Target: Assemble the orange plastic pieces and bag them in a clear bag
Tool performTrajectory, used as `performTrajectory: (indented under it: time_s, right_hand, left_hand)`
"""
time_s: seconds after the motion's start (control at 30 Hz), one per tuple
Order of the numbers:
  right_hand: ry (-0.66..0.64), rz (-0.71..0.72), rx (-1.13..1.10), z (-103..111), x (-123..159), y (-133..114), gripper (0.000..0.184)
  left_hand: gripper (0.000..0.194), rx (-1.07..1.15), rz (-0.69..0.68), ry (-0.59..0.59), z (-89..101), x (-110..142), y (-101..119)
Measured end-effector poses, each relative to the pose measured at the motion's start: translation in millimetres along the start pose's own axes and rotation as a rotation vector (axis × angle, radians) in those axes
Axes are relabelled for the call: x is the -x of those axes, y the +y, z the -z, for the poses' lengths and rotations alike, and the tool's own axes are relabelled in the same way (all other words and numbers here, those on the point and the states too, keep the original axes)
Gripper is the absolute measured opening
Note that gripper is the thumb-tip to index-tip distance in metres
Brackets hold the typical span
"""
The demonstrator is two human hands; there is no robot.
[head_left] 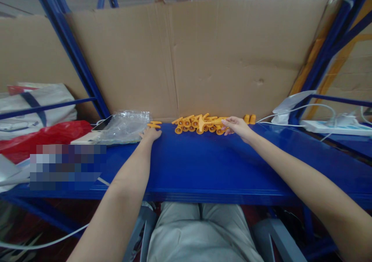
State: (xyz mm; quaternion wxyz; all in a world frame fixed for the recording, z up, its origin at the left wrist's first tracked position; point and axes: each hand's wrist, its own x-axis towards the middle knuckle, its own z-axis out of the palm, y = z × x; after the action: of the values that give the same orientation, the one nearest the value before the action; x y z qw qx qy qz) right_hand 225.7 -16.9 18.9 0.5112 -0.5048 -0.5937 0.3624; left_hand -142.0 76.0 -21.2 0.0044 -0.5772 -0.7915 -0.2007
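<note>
My left hand (149,133) reaches to the back of the blue shelf, its thumb stretched out and apart from the fingers. Small orange plastic pieces (155,122) lie right at its fingertips; whether it touches them is hard to see. My right hand (236,127) is closed at the right end of a long orange plastic piece with a cross-shaped end (201,123), held level. Behind and under that piece lies a stacked row of orange plastic parts with round, cup-like ends (178,130). Two short orange pieces (250,119) stand just right of my right hand.
A clear plastic bag (128,124) lies left of my left hand, near a red bag (58,136) and a white cloth bag (58,97). Cardboard (209,57) walls the back. At right are a white power strip (328,127) and cables. Blue posts (78,57) frame the shelf (200,165).
</note>
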Motion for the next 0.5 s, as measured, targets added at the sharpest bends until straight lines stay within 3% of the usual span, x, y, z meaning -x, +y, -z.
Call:
performTrajectory:
  time_s: [0.5]
  right_hand:
    - [0.014,-0.007,-0.006,-1.4,3.0,-4.3,0.027]
  left_hand:
    - [0.044,0.014,-0.003,-0.021,-0.5,-5.3,-3.2]
